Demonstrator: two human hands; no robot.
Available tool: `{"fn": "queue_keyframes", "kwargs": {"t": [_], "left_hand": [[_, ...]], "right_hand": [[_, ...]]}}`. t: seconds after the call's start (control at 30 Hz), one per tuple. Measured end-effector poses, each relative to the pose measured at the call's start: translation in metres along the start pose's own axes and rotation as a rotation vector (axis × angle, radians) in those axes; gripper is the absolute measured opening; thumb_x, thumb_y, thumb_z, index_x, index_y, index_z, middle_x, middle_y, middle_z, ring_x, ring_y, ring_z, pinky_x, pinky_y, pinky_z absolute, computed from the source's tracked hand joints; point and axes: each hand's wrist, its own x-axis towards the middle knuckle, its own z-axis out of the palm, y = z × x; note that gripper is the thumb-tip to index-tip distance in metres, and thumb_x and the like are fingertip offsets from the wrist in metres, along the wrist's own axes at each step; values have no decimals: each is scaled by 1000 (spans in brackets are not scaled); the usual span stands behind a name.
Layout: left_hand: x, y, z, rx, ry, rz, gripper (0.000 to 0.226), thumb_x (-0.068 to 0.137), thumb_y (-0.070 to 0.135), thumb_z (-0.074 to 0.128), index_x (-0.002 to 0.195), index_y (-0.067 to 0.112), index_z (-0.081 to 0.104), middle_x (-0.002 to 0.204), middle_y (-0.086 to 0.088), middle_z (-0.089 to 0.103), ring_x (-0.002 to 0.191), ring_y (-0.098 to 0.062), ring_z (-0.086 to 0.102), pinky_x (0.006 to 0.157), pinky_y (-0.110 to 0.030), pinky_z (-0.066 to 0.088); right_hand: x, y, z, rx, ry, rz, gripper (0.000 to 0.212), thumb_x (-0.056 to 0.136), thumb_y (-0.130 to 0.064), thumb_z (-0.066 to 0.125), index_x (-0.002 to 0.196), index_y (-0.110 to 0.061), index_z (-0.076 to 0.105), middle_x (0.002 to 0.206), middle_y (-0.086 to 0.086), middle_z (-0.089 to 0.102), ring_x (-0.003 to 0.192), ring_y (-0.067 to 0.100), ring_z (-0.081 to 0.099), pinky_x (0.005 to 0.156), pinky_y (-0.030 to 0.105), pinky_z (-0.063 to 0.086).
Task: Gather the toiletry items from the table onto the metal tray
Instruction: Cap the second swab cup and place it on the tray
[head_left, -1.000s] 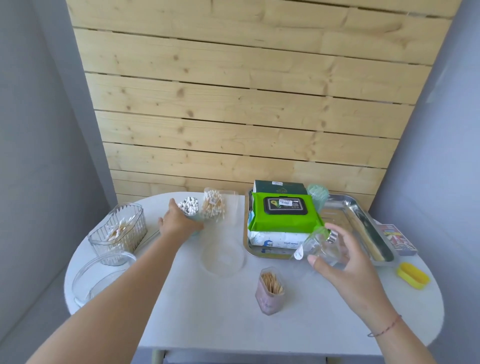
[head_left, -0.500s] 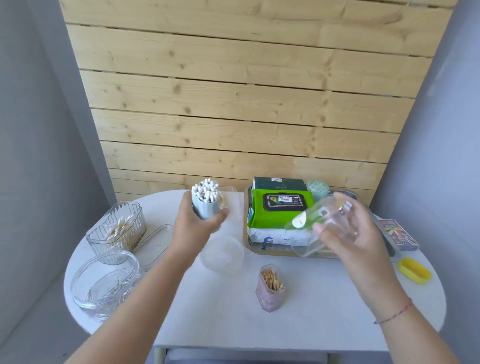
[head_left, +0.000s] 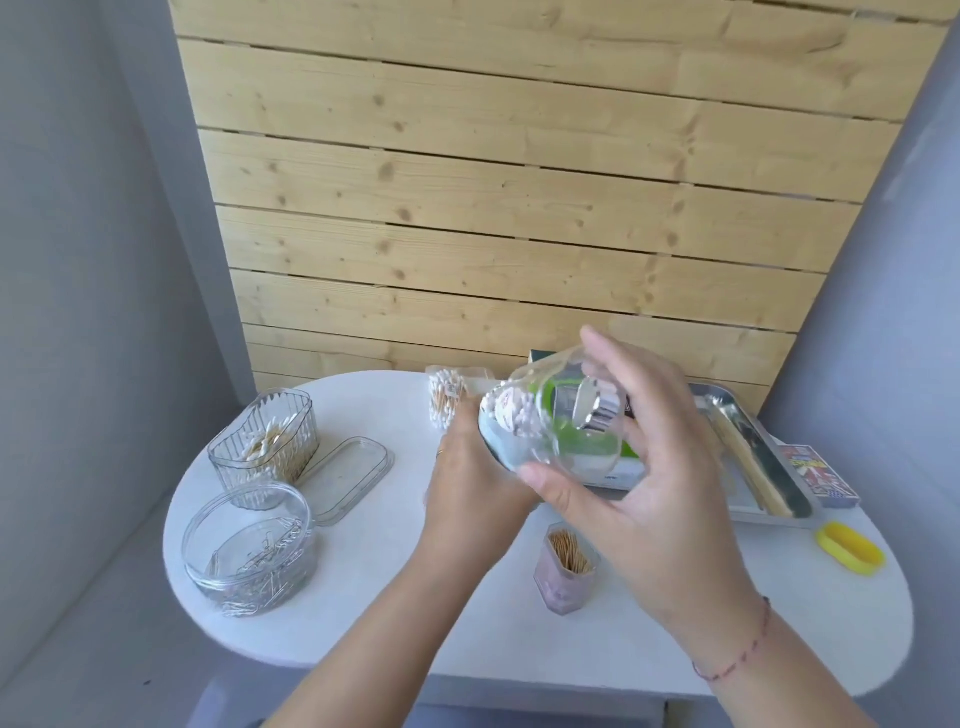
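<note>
Right hand (head_left: 639, 467) wraps the tilted clear jar (head_left: 545, 421). Left hand (head_left: 478, 473) grips cotton swabs (head_left: 511, 413) at its mouth. Tray (head_left: 769, 462) lies beyond right knuckles. Line up the bundle, slide straight.

The right hand (head_left: 649, 467) and clear jar (head_left: 540, 431) hide most of the wipes pack (head_left: 615, 465) and metal tray (head_left: 737, 415).

Bright soft daylight, faint shadows, wide-angle edge bending, slight motion blur
</note>
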Motion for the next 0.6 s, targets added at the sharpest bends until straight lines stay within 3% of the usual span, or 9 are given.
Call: {"fn": "queue_keyframes", "kwargs": {"t": [0.1, 0.23, 0.33, 0.5, 0.6], "left_hand": [[-3, -2, 1, -3, 6, 8, 52, 58, 40, 75, 101, 46, 46, 99, 14, 65, 99, -15, 63, 77, -43, 56], [-4, -1, -2, -50, -6, 24, 55, 59, 35, 81, 103, 39, 48, 94, 11, 69, 82, -4, 65, 65, -18, 50], [-5, -1, -1, -53, -41, 38, 61, 61, 34, 83, 109, 36, 46, 91, 9, 70, 79, -7, 66, 64, -25, 54], [-7, -4, 4, -44, -84, 84, 71, 57, 38, 83, 115, 40, 42, 102, 10, 66, 93, -10, 63, 74, -28, 54], [-8, -2, 5, -69, -81, 95, 74, 56, 39, 84, 113, 52, 38, 106, 13, 65, 97, -9, 62, 79, -29, 54]], "right_hand": [[4, 1, 0, -64, -52, 7, 76, 72, -26, 76, 138, -31, 39, 131, -14, 45, 129, 14, 44, 101, 36, 46], [15, 4, -6, 17, -114, 80, 75, 73, -23, 75, 138, -34, 40, 131, -11, 47, 130, 14, 45, 100, 30, 48], [25, 7, -10, 106, -150, 143, 73, 72, -26, 75, 135, -41, 42, 130, -9, 50, 126, 12, 48, 98, 25, 48], [37, 16, -12, 251, -178, 271, 67, 65, -36, 76, 127, -44, 50, 126, -7, 58, 120, 4, 54, 93, 36, 53], [40, 21, -12, 270, -204, 321, 68, 62, -41, 75, 126, -41, 52, 127, -7, 61, 121, 5, 55, 92, 39, 54]]}}
